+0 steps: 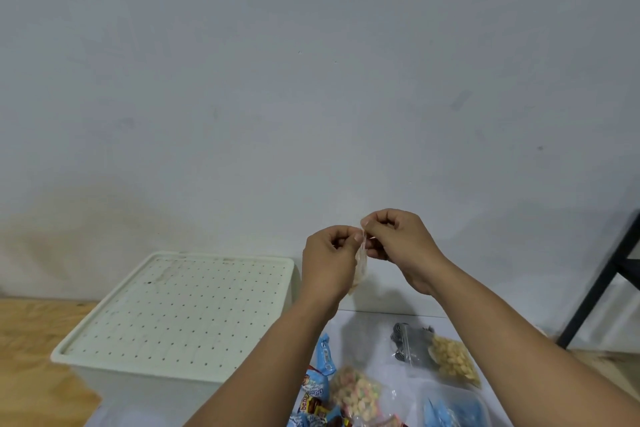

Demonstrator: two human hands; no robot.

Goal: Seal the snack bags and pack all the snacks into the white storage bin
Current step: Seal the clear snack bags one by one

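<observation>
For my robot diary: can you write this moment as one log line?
step: sealing | both hands pinch clear snack bag top | bin lid on | other snacks unpacked

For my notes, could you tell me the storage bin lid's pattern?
Off-white lid with a regular grid of small holes, in the head view.

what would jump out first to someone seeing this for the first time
Two hands raised at centre right, the left hand and right hand together pinching the top of a small clear snack bag held in the air. Next, the white storage bin at lower left, its perforated lid on. Below the arms, a scatter of snack bags lies on the table.
</observation>
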